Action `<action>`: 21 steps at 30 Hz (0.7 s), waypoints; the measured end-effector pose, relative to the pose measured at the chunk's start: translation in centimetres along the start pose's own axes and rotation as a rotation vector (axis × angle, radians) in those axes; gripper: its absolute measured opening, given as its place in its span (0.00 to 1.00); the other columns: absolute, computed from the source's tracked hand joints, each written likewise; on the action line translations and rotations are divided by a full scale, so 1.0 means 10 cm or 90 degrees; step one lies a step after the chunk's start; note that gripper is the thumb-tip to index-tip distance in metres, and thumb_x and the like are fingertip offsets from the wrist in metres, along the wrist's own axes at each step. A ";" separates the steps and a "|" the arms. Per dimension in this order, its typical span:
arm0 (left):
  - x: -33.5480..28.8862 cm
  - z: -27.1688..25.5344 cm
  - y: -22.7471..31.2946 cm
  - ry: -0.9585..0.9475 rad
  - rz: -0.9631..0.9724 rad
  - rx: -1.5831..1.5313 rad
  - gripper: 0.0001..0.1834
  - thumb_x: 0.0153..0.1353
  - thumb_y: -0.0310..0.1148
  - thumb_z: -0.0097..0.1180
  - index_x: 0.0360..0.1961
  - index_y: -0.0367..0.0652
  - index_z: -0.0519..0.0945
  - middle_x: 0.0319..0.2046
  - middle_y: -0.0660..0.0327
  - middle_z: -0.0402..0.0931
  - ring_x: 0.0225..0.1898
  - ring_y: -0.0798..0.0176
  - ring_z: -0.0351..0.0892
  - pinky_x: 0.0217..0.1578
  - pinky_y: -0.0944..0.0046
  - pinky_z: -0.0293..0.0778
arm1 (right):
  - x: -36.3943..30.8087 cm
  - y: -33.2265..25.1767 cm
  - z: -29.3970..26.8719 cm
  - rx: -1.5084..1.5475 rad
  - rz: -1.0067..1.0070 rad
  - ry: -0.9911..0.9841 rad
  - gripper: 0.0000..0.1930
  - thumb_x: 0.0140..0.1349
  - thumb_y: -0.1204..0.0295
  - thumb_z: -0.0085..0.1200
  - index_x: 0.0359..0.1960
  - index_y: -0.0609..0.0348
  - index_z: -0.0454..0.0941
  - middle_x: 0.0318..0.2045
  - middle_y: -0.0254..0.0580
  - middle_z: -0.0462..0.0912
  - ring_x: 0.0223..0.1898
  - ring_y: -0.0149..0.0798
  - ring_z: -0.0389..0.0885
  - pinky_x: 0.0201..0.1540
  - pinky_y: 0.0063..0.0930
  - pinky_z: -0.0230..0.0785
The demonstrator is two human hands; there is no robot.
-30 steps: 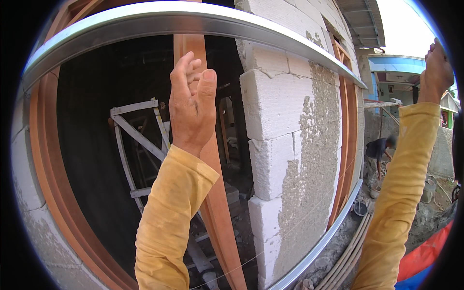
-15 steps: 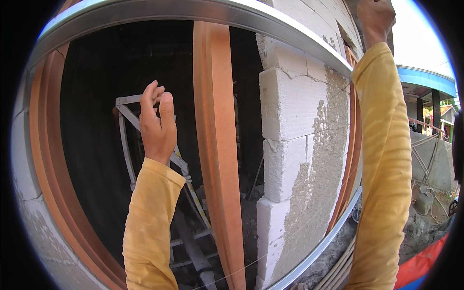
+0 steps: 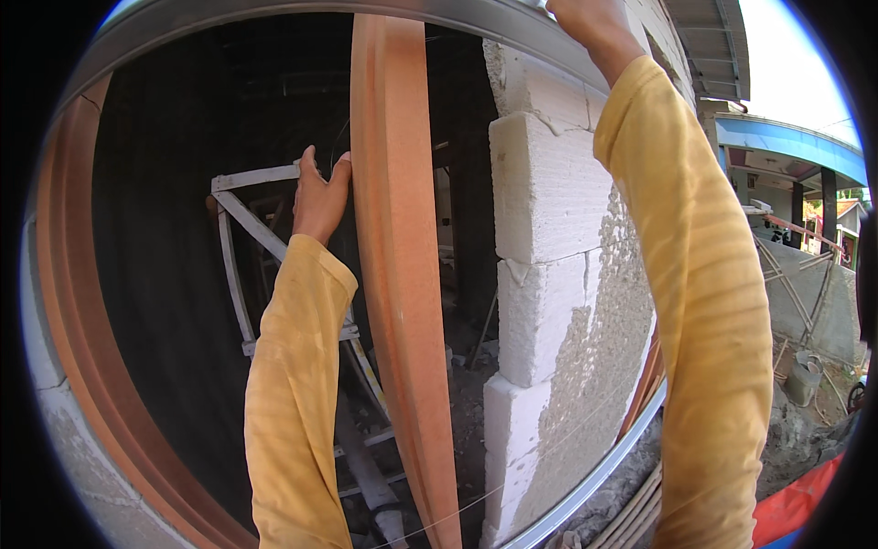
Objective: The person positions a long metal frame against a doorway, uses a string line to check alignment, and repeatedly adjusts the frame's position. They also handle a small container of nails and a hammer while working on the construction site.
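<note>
My left hand (image 3: 322, 197) is raised with fingers and thumb apart and nothing in it. Its thumb lies right by the left edge of an upright reddish-brown wooden post (image 3: 398, 229); whether they touch I cannot tell. Overhead, a long grey metal bar (image 3: 274, 20) runs across the opening. My right hand (image 3: 599, 35) is up at the top edge, at the right part of this bar, and seems to overlap it. The upper edge of the picture cuts off most of its fingers, so what they grip is hidden.
A wall of pale blocks (image 3: 549, 197), partly plastered, stands right of the post. Another wooden frame side (image 3: 78, 238) bounds the opening at left. Inside the dark room is a white wooden trestle (image 3: 229, 247). A second metal bar (image 3: 594, 489) and thin poles (image 3: 636, 517) lie low at right.
My left hand has moved up and right toward the post, its fingers spreading. My right hand has swung left to the metal bar. The whole view has shifted slightly.
</note>
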State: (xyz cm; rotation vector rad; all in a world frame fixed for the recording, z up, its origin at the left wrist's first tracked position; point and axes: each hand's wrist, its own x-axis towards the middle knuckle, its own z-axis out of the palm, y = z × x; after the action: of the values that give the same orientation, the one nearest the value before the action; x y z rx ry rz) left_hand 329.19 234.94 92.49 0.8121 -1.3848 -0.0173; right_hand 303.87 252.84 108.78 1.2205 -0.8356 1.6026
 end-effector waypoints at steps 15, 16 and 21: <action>0.24 -0.50 0.17 0.075 -0.071 -0.354 0.12 0.64 0.37 0.45 0.37 0.38 0.75 0.13 0.71 0.61 0.12 0.78 0.54 0.14 0.75 0.51 | 0.14 -0.21 -0.06 -0.023 -0.097 -0.157 0.14 0.51 0.66 0.49 0.32 0.62 0.82 0.31 0.58 0.81 0.36 0.53 0.80 0.42 0.39 0.69; 0.20 -0.60 0.26 0.063 -0.050 -0.359 0.12 0.63 0.36 0.45 0.38 0.38 0.75 0.13 0.71 0.61 0.12 0.79 0.53 0.13 0.76 0.50 | 0.12 -0.27 -0.10 -0.012 -0.101 -0.169 0.14 0.51 0.65 0.49 0.32 0.63 0.81 0.31 0.59 0.80 0.36 0.53 0.80 0.42 0.39 0.69; -0.09 -0.87 0.82 -0.050 0.033 -0.406 0.11 0.63 0.33 0.46 0.40 0.38 0.74 0.13 0.73 0.59 0.10 0.81 0.49 0.12 0.77 0.47 | 0.10 -0.35 -0.30 -0.202 -0.047 -0.171 0.14 0.50 0.67 0.48 0.29 0.64 0.81 0.29 0.60 0.80 0.35 0.56 0.79 0.41 0.42 0.69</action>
State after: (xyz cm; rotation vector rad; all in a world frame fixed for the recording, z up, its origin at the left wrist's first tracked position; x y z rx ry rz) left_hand 332.90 245.66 96.21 0.2441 -1.3602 -0.4336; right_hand 306.08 257.04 108.86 1.2330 -1.1536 1.2059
